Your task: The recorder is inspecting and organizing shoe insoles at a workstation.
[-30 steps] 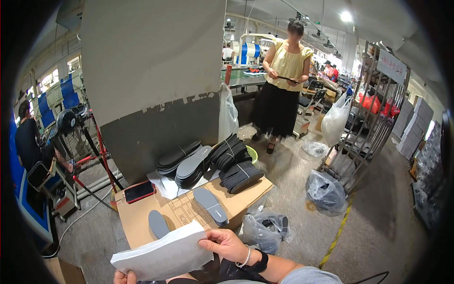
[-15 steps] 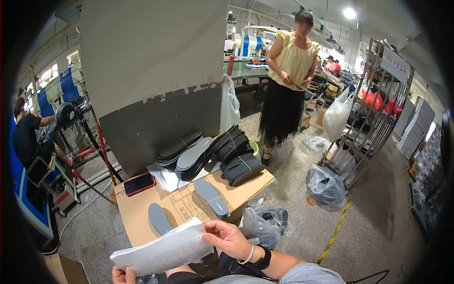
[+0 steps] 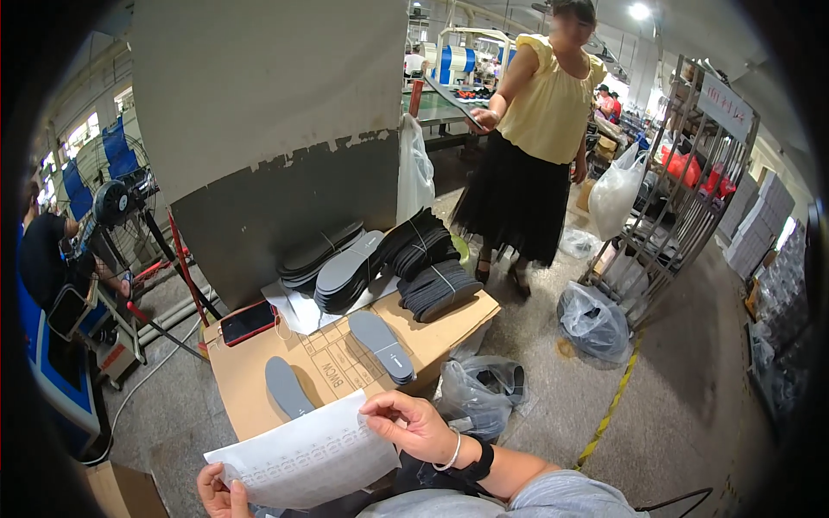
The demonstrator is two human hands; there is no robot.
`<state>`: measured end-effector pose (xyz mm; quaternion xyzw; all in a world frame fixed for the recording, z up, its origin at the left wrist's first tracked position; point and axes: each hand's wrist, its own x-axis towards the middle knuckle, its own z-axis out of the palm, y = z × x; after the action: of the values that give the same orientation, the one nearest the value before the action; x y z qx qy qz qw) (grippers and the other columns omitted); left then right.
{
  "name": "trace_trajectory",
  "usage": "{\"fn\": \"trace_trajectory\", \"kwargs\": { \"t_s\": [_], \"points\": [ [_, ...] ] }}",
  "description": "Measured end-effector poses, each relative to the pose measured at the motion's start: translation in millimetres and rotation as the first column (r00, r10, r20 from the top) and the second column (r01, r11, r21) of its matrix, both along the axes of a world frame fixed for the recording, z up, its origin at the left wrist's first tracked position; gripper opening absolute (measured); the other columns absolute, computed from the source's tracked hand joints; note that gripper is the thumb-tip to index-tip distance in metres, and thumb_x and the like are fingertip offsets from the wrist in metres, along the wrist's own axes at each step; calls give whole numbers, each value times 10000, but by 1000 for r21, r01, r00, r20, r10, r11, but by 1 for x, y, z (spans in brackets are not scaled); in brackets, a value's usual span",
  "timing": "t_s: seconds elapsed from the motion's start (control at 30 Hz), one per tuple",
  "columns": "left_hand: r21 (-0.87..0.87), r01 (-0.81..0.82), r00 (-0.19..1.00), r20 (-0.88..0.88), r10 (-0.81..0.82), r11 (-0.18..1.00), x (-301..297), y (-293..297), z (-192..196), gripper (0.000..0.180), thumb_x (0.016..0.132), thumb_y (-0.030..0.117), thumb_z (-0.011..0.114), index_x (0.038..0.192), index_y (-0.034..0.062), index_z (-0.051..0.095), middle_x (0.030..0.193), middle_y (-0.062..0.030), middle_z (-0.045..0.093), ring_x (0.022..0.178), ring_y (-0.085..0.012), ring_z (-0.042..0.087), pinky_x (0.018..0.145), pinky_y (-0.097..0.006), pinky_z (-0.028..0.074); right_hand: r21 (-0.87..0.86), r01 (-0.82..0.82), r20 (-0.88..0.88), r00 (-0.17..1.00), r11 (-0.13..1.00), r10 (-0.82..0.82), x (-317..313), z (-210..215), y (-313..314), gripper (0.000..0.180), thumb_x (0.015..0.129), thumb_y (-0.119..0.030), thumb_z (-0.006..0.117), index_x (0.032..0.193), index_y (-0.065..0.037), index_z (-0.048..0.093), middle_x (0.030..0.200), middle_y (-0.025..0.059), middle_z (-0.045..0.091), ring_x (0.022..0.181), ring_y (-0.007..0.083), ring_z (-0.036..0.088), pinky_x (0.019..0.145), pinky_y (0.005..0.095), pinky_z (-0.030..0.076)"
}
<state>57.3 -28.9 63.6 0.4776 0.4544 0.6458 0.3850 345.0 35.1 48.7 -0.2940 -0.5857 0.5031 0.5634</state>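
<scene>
Between both hands I hold a white paper sheet (image 3: 302, 453) with faint rows of printing. My left hand (image 3: 222, 492) pinches its lower left corner, partly cut off by the lower rim. My right hand (image 3: 416, 427), with a bracelet and black band at the wrist, grips its upper right corner between thumb and fingers. Just beyond the sheet, a single grey insole (image 3: 287, 387) lies on the cardboard box (image 3: 246, 384). Right of it sits a small stack of grey insoles (image 3: 382, 344). Farther back are a grey-topped insole pile (image 3: 347, 272) and tied black insole bundles (image 3: 439, 289).
A phone (image 3: 250, 324) lies at the box's left edge, before a pillar (image 3: 285, 207). A person in a yellow top (image 3: 553, 99) stands beyond the box, holding a flat dark object. Plastic bags (image 3: 479, 397) sit on the floor at right, near a metal rack (image 3: 673, 198).
The sheet has been tilted and opened flatter, so its printed rows show more. The person in yellow has come closer and stretched an arm out to the left with the flat object.
</scene>
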Motion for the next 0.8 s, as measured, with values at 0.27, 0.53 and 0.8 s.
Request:
{"fn": "trace_trajectory", "kwargs": {
  "t_s": [0.27,0.53,0.8],
  "points": [
    [-75,29,998,-54,-33,997,1,1,4,330,861,-23,540,1186,-3,488,1030,-85,561,884,-125,530,772,-234,405,-93,-36,-66,997,995,30,3,-1,-1,209,894,-53,560,1100,-19,549,970,-5,557,859,52,501,746,187,408],
    [-133,87,993,-72,-97,987,-2,1,8,360,854,-13,562,1204,-15,481,1055,-96,560,915,-134,536,795,-234,410,-107,-10,3,1000,994,11,10,-4,0,254,867,-44,599,1113,-6,548,988,5,569,877,60,512,784,202,419],
    [-103,144,988,64,-137,984,2,7,3,413,751,-68,644,1143,-52,515,1072,-119,578,996,-164,551,860,-286,435,-68,83,90,993,994,-77,14,9,-1,350,779,28,664,1109,3,549,953,19,584,828,65,531,727,199,430]
  ]
}}
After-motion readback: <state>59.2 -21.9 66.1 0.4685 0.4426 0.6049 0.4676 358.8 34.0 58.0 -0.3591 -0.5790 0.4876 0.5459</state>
